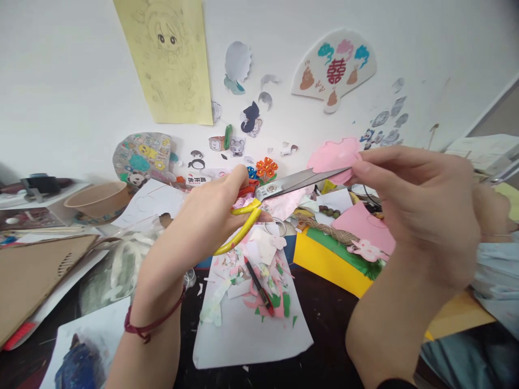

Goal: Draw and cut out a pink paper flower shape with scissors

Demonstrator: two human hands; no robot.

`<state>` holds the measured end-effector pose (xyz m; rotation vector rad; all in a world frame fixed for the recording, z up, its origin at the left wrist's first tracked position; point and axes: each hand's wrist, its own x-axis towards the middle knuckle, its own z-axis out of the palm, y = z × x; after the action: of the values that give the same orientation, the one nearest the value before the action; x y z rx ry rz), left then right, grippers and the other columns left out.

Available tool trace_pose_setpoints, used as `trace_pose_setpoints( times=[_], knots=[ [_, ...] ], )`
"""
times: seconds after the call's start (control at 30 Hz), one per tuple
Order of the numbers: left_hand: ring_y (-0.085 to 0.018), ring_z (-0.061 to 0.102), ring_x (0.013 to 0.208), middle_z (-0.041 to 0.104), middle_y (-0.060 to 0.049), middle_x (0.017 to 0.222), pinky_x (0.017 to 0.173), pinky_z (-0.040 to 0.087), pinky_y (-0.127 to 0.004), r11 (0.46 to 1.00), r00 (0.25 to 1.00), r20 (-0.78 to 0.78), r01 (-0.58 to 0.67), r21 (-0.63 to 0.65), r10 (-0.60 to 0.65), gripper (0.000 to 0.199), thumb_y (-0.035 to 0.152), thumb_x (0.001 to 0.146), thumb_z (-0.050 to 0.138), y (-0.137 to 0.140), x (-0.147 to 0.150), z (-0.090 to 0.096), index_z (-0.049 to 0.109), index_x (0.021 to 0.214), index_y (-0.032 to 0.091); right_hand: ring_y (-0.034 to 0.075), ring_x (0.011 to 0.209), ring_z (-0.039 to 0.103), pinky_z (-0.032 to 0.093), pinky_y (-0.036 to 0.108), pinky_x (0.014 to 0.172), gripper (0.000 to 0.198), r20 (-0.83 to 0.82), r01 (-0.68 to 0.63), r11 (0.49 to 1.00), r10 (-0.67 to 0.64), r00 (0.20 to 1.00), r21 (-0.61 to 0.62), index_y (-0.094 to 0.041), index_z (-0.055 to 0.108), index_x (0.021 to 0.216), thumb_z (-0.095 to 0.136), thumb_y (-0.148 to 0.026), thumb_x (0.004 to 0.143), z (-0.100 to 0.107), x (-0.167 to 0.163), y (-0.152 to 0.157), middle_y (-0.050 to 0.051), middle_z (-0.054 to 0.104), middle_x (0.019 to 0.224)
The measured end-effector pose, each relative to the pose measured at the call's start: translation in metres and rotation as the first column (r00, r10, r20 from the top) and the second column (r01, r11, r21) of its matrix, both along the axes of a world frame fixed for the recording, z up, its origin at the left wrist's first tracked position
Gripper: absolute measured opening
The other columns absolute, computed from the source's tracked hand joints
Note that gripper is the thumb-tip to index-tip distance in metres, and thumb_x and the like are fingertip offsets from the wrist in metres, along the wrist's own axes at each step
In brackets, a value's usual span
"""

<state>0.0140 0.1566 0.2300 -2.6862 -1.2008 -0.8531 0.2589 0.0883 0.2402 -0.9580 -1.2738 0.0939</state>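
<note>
L hand [211,208] grips yellow-handled scissors [272,189], R hand [425,200] pinches pink paper [334,154] by its edge nr the blade tips, prob. to steady it, w/ white sheet [251,348] of scraps [287,305] lower down, prob. catching bits.

pink paper [333,154] partly hidden by scissors [279,187], yellow sheet [170,75] cropped above

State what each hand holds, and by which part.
Left hand: scissors, by the yellow handles. Right hand: pink scalloped piece, pinched at its edge.
</note>
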Motion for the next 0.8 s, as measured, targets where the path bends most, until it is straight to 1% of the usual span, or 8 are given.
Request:
trace_pose_setpoints(
  times=[0.07, 0.23, 0.47, 0.63, 0.73, 0.8],
  knots=[
    [-0.013, 0.037, 0.057, 0.052, 0.002, 0.071, 0.056, 0.025, -0.027, 1.000, 1.000, 0.003, 0.005, -0.008, -0.005, 0.034, 0.043, 0.085, 0.056, 0.0000, -0.0001, 0.0005, 0.028, 0.083, 0.024, 0.013, 0.066, 0.068, 0.054, 0.027, 0.063, 0.011, 0.005, -0.004, 1.000, 0.004, 1.000, -0.008, -0.023, 0.080, 0.079, 0.076, -0.013, 0.074, 0.0003, -0.0002, -0.0010, -0.002, 0.074, 0.068],
    [-0.013, 0.040, 0.058, 0.054, 0.001, 0.072, 0.056, 0.025, -0.027, 1.000, 1.000, 0.003, 0.016, -0.002, -0.016, 0.031, 0.043, 0.086, 0.054, -0.0012, 0.0002, 0.0012, 0.029, 0.084, 0.024, 0.009, 0.063, 0.066, 0.053, 0.021, 0.061, 0.012, 0.024, 0.006, 1.000, -0.006, 1.000, -0.006, -0.025, 0.080, 0.077, 0.077, -0.014, 0.075, 0.0006, -0.0008, -0.0020, -0.005, 0.073, 0.066],
    [-0.013, 0.039, 0.057, 0.052, 0.003, 0.068, 0.055, 0.026, -0.027, 1.000, 1.000, -0.008, 0.025, 0.011, -0.025, 0.032, 0.043, 0.087, 0.056, -0.0023, -0.0002, 0.0014, 0.030, 0.084, 0.024, 0.011, 0.059, 0.065, 0.051, 0.023, 0.056, 0.012, 0.022, 0.010, 1.000, -0.010, 1.000, 0.016, -0.025, 0.080, 0.076, 0.078, -0.014, 0.074, -0.0008, 0.0010, -0.0009, -0.004, 0.072, 0.064],
    [-0.013, 0.038, 0.055, 0.052, 0.003, 0.066, 0.053, 0.024, -0.026, 1.000, 0.999, -0.041, -0.012, 0.013, 0.013, 0.036, 0.046, 0.084, 0.062, -0.0011, 0.0008, 0.0014, 0.032, 0.084, 0.024, 0.012, 0.064, 0.065, 0.052, 0.026, 0.060, 0.008, 0.018, -0.015, 1.000, 0.015, 1.000, -0.008, -0.022, 0.080, 0.079, 0.079, -0.015, 0.074, -0.0007, 0.0022, 0.0000, -0.001, 0.072, 0.068],
    [-0.013, 0.040, 0.056, 0.055, 0.003, 0.070, 0.053, 0.023, -0.026, 0.999, 0.996, -0.083, -0.032, 0.016, 0.034, 0.040, 0.050, 0.082, 0.064, 0.0011, 0.0020, 0.0010, 0.033, 0.084, 0.024, 0.012, 0.065, 0.065, 0.052, 0.027, 0.062, 0.008, 0.024, -0.038, 0.999, 0.038, 0.999, 0.014, -0.020, 0.079, 0.081, 0.077, -0.014, 0.075, -0.0016, 0.0013, 0.0008, 0.000, 0.071, 0.070],
    [-0.013, 0.042, 0.058, 0.057, 0.002, 0.073, 0.054, 0.023, -0.026, 0.999, 0.994, -0.102, -0.030, 0.025, 0.033, 0.042, 0.053, 0.081, 0.064, 0.0023, 0.0028, 0.0004, 0.033, 0.084, 0.024, 0.013, 0.069, 0.066, 0.053, 0.028, 0.065, 0.008, 0.036, -0.061, 0.998, 0.060, 0.998, 0.007, -0.019, 0.079, 0.083, 0.075, -0.015, 0.077, -0.0025, 0.0005, 0.0013, 0.000, 0.070, 0.071]
  ],
)
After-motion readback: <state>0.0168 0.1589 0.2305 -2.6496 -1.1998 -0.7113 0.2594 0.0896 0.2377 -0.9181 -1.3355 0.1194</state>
